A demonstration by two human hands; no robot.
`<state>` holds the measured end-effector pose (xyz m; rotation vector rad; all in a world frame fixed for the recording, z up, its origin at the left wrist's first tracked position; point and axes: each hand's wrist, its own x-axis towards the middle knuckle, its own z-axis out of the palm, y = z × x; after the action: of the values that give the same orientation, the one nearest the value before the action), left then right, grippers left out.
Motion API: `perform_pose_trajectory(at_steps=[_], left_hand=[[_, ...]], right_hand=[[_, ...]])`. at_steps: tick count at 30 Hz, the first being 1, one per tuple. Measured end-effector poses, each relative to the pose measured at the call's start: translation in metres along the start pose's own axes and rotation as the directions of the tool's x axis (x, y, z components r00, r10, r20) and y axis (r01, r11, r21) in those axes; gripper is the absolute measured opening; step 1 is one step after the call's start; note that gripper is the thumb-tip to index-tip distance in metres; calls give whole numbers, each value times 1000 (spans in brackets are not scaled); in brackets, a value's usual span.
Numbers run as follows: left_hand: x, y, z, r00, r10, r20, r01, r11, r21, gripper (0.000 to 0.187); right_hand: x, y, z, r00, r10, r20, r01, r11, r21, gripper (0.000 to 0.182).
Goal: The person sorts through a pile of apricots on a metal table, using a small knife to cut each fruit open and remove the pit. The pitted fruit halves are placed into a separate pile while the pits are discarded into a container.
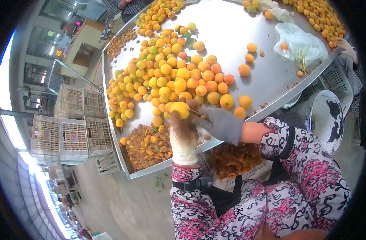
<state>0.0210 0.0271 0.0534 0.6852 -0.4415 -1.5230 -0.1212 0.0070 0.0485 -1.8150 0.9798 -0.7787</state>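
My left hand (183,130), in a white glove stained brown, is closed around a yellow apricot (179,109) at the tray's near edge. Close beside it, my right hand (223,125) in a grey glove grips a thin knife (194,112). Its narrow blade points left and meets the fruit; most of the handle is hidden by the fingers. A large heap of whole apricots (165,82) lies just beyond both hands on the metal table (227,24). Below and left of my left hand is a pile of brownish apricot halves or stones (147,146).
A crate of brown-orange pieces (235,160) sits against my lap under the table edge. To the right are a white basin (327,122), a plastic bag (301,42) and another person's hand (347,50). Stacked plastic crates (73,138) stand on the left.
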Motion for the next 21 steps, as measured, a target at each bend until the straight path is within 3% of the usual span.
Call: perform_pose_trajectory(at_steps=[2,3,5,6,7,9,13,15,16,19,21], left_hand=[[-1,6,-3,996,81,39,-88,962,258,55],[-4,10,2,996,78,35,-84,963,256,55],[-11,17,11,978,186,98,-209,817,537,54],[-8,12,9,977,213,16,-195,856,479,52],[-9,0,15,986,99,-133,-88,993,84,47],[-6,-5,12,993,10,-118,-13,1000,-27,44],[-13,8,15,999,17,-27,-12,985,172,42],[-15,13,17,948,302,101,-298,732,613,41],[-17,14,23,962,268,50,-249,786,565,38],[-13,10,16,959,282,31,-255,811,527,34],[2,-7,16,966,227,-122,-159,898,410,32]], right_hand=[[4,0,-6,999,-13,34,14,999,-34,42],[3,-1,-8,997,-22,70,26,998,-63,42],[0,-10,-8,995,22,101,-19,999,-27,42],[-1,-13,-7,990,59,125,-61,998,7,42],[-2,-12,-2,990,62,125,-64,998,10,42],[-6,-10,9,992,111,52,-109,993,-34,35],[1,-8,1,996,83,45,-86,995,60,42],[8,-4,-7,984,108,139,-118,991,69,42],[9,1,-6,996,9,93,-9,1000,-3,41],[7,-3,-1,998,23,63,-24,999,26,41],[0,-5,10,999,35,3,-35,999,42,41]])
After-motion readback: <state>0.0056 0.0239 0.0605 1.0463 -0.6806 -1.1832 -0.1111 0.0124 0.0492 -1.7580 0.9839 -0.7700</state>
